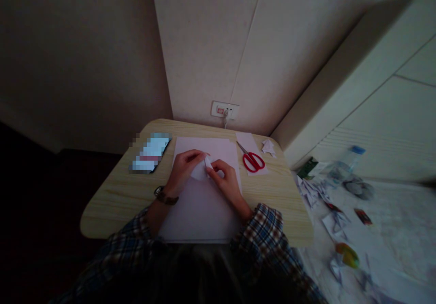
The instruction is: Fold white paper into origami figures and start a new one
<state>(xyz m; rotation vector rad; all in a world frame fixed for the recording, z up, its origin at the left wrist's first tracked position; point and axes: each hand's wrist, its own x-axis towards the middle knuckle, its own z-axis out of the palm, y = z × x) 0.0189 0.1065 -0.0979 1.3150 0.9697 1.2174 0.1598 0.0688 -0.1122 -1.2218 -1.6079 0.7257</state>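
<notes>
Between my two hands is a small folded piece of white paper point(200, 171), raised a little over a large white sheet point(200, 213). My left hand point(185, 168) pinches its upper edge with thumb and fingers. From the other side, my right hand point(225, 175) grips the paper's right edge, its fingers closed. The fold's exact shape is partly hidden by the fingers. To the right of my right hand lie red-handled scissors point(252, 161), resting on a strip of white paper point(245, 139).
The small wooden table point(119, 208) also bears a phone point(151, 153) at left and a folded paper piece point(268, 148) at back right. A wall socket point(225, 110) holds a plugged-in cable. Beside the table, paper pieces point(311, 190) and a plastic bottle point(352, 156) lie on a white surface.
</notes>
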